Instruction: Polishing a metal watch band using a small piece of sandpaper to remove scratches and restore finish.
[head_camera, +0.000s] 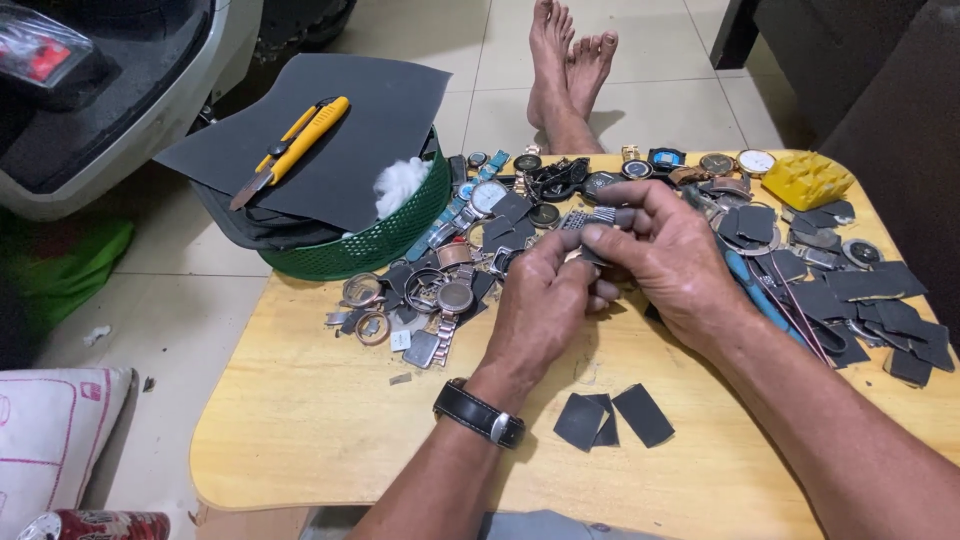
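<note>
Both hands meet above the middle of a low wooden table. My left hand, with a black-strapped watch on its wrist, curls around a metal watch bracelet. My right hand pinches the same bracelet from the right, fingers pressed on its top. Part of the bracelet is hidden inside my fingers. A heap of watches and watch parts lies just beyond and to the left of my hands.
Dark sandpaper scraps lie near my wrists, more at the right with blue-handled pliers. A green basket holds a dark sheet, a yellow utility knife and cotton. A yellow block sits far right. Bare feet rest beyond.
</note>
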